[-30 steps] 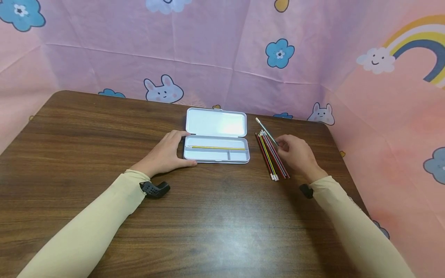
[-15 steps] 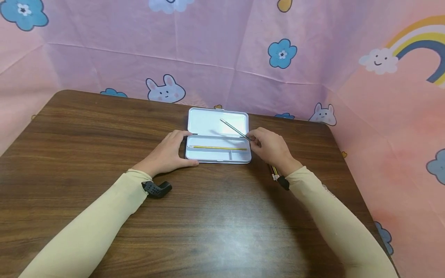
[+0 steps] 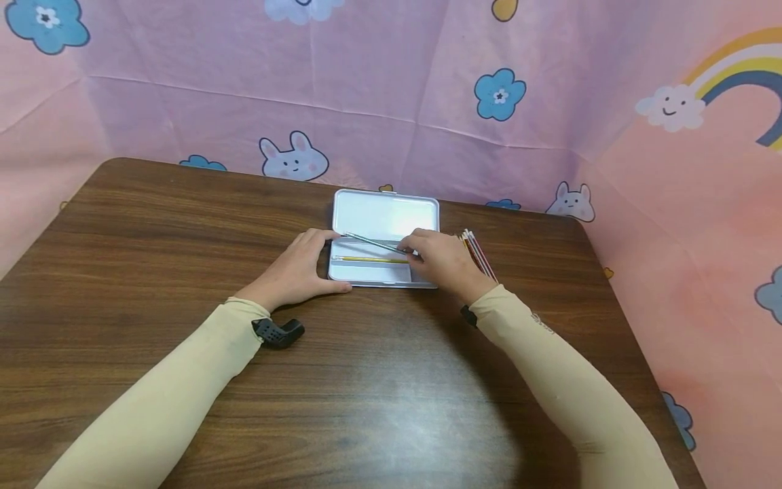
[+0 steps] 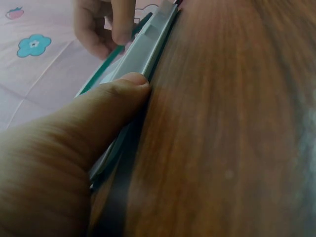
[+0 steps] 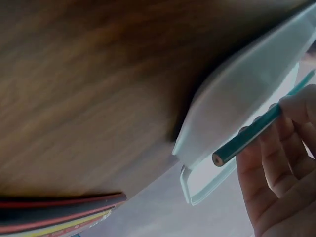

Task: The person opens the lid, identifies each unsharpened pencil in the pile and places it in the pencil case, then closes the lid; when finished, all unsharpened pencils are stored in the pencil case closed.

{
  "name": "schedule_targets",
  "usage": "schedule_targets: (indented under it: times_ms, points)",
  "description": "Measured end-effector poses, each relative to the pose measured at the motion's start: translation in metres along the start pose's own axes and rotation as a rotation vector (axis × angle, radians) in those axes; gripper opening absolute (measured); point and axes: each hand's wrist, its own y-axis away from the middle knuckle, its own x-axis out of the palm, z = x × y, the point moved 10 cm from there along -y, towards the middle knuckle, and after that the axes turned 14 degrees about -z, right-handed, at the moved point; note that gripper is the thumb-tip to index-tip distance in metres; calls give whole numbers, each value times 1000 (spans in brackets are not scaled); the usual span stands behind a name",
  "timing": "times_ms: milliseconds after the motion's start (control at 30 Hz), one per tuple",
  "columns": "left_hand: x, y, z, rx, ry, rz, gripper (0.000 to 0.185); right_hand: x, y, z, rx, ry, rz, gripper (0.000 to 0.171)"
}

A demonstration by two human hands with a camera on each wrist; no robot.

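Observation:
An open white pencil case [image 3: 385, 216] lies at the far middle of the brown table, with a yellow pencil [image 3: 366, 259] in its long compartment. My left hand [image 3: 299, 268] holds the case's left end, thumb along its front wall [image 4: 129, 89]. My right hand [image 3: 436, 259] is over the case's right part and pinches a green pencil [image 3: 373, 242] that slants left across the tray. The wrist views show the same green pencil [image 5: 254, 133] between the fingers, close above the case [image 5: 237, 94].
A bundle of coloured pencils [image 3: 478, 252] lies on the table just right of the case, also seen as pencil ends [image 5: 59, 210]. Pink cartoon-printed cloth [image 3: 550, 102] walls the table at the back and on both sides. The table edge [image 3: 617, 285] runs near on the right.
My right hand lifted the green pencil from the bundle and carried it left, over the case. It now sits lower and nearly level above the tray. The left hand stayed put.

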Motion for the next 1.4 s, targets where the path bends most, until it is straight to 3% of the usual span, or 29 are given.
schedule_targets:
  times_ms: [533,1067,1400]
  points:
    - [0,1,0,-8,13,-9,107,14,-10,10,-66,23,61,23]
    - [-1,1,0,-3,14,-11,106,22,-16,5,-35,29,111,25]
    - [-2,2,-2,-10,16,-3,105,26,-16,4,-40,-24,129,27]
